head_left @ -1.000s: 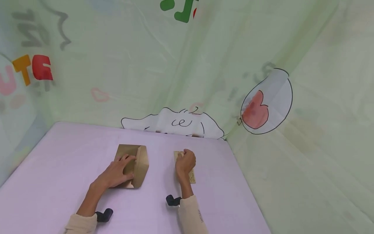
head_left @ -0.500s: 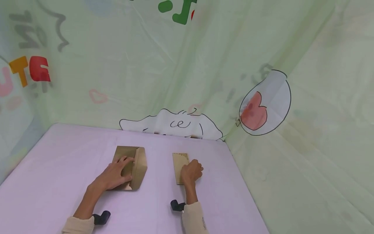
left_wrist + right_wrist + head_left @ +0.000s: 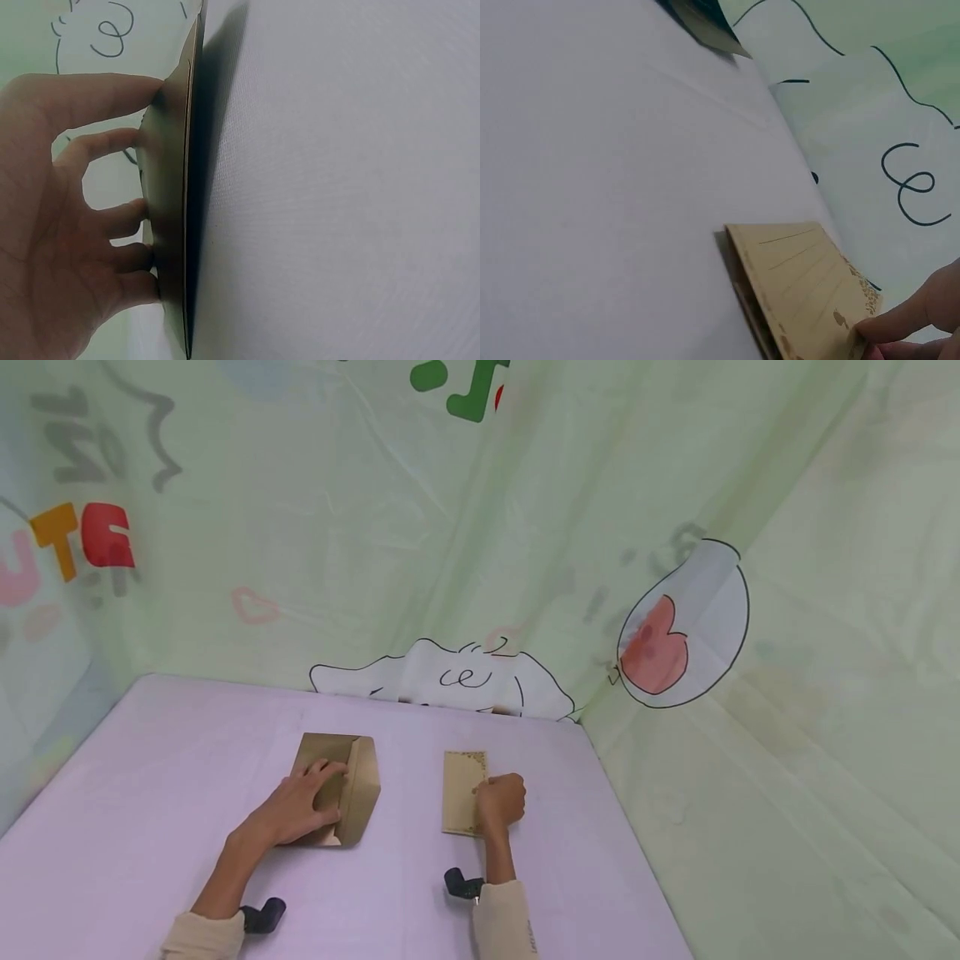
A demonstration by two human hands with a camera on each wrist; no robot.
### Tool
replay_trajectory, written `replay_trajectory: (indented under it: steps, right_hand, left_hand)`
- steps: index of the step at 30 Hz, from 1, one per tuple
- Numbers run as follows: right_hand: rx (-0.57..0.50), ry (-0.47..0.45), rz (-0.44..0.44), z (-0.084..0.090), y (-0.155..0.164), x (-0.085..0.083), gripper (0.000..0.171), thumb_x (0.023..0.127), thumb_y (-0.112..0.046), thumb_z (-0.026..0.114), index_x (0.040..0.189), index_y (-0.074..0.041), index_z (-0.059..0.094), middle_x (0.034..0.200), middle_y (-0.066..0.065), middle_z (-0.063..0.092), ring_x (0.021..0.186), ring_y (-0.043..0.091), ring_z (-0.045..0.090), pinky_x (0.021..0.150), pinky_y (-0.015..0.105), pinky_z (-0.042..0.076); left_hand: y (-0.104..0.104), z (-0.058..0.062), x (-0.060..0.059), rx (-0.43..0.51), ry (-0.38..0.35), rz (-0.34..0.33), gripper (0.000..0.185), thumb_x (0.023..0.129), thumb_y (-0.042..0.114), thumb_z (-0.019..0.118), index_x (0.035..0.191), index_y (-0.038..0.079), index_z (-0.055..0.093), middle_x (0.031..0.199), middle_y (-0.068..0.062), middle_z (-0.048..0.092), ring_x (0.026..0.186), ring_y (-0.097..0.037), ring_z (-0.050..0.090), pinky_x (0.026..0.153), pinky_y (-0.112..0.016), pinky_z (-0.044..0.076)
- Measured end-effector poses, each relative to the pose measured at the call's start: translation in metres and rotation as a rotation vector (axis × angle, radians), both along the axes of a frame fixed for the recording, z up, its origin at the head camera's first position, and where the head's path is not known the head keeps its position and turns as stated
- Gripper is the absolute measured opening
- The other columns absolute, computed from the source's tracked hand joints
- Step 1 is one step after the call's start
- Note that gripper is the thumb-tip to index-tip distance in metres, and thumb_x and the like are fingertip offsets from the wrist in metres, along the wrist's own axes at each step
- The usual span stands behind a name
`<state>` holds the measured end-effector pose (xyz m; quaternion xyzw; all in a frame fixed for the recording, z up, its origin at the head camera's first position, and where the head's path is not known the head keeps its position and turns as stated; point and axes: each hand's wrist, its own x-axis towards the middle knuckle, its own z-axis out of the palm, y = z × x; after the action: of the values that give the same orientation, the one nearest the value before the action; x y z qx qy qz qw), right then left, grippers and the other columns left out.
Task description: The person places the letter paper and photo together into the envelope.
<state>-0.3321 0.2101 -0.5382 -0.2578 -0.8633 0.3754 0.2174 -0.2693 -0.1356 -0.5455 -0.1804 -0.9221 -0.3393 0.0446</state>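
On the left of the table, in the head view, lies a gold envelope point(image 3: 366, 789) with its flap folded out to the right. My left hand point(image 3: 295, 807) rests on it with fingers spread; in the left wrist view the fingertips and thumb press the envelope point(image 3: 169, 187). To the right is a folded sheet of tan letter paper point(image 3: 459, 793) with a flowery border. My right hand point(image 3: 502, 799) pinches its right edge between thumb and fingers. In the right wrist view, ruled lines show on the letter paper point(image 3: 784, 270), and its folded layers stand slightly apart along the near edge.
A pale lilac cloth covers the table point(image 3: 405, 877). Behind it and along the right side hangs a light green curtain point(image 3: 337, 527) with cartoon drawings. Each wrist wears a black camera mount, one by the left sleeve point(image 3: 204, 935) and one by the right sleeve point(image 3: 504, 918).
My right hand has moved right and a little nearer, from over the letter paper to its right edge, uncovering most of the sheet, which has straightened. The left hand stays on the envelope.
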Motion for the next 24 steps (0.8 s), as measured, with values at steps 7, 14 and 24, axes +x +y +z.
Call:
replay_trajectory:
  steps: [7,14,24]
  right_hand:
    - [-0.147,-0.024,0.047,0.002,0.021,-0.007,0.012,0.08,-0.005,0.075,0.084,0.005,0.082,0.077,0.019,0.078,0.058,0.025,0.064,0.054,0.039,0.047]
    - [-0.579,-0.005,0.128,0.022,0.011,0.004,0.016,0.092,-0.002,0.082,0.102,0.01,0.081,0.079,0.009,0.078,0.065,0.013,0.068,0.055,0.023,0.054]
    - [-0.797,-0.061,0.305,0.023,-0.043,0.006,0.017,0.092,-0.001,0.085,0.105,0.008,0.081,0.082,0.005,0.081,0.067,0.01,0.072,0.057,0.02,0.056]
  left_hand:
    - [0.0,0.001,0.001,0.002,-0.012,0.006,0.066,0.094,0.027,0.078,0.155,0.013,0.057,0.158,-0.025,0.055,0.141,-0.056,0.054,0.11,-0.077,0.042]
    - [0.001,0.002,0.008,0.01,-0.054,0.016,0.068,0.092,0.031,0.078,0.154,0.014,0.057,0.161,-0.031,0.05,0.143,-0.06,0.05,0.11,-0.079,0.041]
    - [0.001,0.0,0.002,0.01,-0.034,0.007,0.068,0.094,0.031,0.078,0.156,0.014,0.056,0.16,-0.025,0.053,0.143,-0.056,0.053,0.112,-0.078,0.04]
